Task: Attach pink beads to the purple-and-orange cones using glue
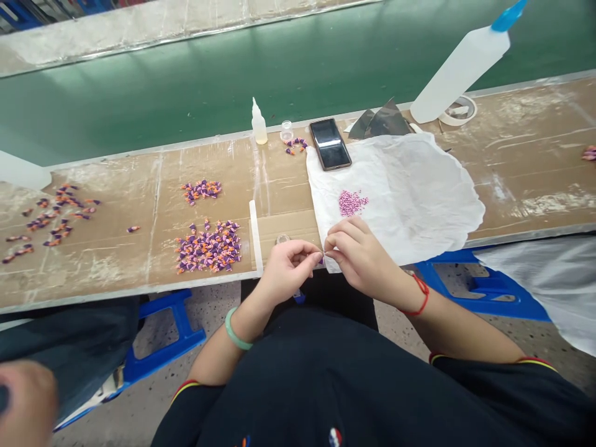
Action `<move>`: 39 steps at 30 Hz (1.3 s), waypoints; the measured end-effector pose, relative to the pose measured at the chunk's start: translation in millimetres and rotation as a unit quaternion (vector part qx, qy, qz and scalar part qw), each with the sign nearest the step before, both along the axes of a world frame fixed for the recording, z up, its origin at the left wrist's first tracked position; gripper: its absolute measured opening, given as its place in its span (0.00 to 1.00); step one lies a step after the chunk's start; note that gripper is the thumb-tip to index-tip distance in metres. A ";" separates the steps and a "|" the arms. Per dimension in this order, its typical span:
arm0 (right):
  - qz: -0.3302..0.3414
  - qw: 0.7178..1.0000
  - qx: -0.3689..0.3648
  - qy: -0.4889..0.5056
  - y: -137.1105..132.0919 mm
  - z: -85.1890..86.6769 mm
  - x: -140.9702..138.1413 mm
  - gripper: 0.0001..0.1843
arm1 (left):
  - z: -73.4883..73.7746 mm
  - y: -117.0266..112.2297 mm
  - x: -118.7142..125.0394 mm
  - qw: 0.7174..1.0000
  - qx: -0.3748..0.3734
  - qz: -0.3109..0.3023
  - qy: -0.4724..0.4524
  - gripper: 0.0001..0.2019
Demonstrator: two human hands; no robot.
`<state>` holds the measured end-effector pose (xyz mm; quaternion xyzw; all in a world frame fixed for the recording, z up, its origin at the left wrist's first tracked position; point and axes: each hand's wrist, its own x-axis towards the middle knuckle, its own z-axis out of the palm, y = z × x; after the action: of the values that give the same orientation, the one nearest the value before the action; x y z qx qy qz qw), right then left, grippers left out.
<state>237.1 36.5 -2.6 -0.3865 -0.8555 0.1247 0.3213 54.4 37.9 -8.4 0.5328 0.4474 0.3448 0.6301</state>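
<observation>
My left hand [287, 266] and my right hand [357, 253] meet at the table's front edge, fingertips almost touching. My left thumb and forefinger pinch a tiny purple piece [321, 259], mostly hidden by the fingers. The right fingertips are pinched against its far side; what they hold is too small to make out. Just beyond my right hand, a heap of tiny pink beads [352, 203] lies on a white cloth [405, 186]. Left of my left hand is a pile of small purple, orange and pink figures [208, 247], with a smaller pile [202, 191] behind it.
A phone [330, 144] rests on the cloth's edge. Behind stand a small dropper bottle [259, 124], a clear cap [287, 130], a large white bottle [459, 74] and a tape roll [459, 110]. More figures [60, 214] lie left, near another person's blurred hand [28, 400].
</observation>
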 end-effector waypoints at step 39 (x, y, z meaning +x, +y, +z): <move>0.114 0.982 -0.038 -0.147 48.5 -11.5 -40.0 0.11 | -27.4 -24.3 -66.1 0.990 -0.077 0.107 -0.051 0.17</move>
<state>197.0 84.9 -14.1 -0.3125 -0.9264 0.1347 0.1610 -11.7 13.6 -35.7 0.4131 0.4941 0.4014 0.6512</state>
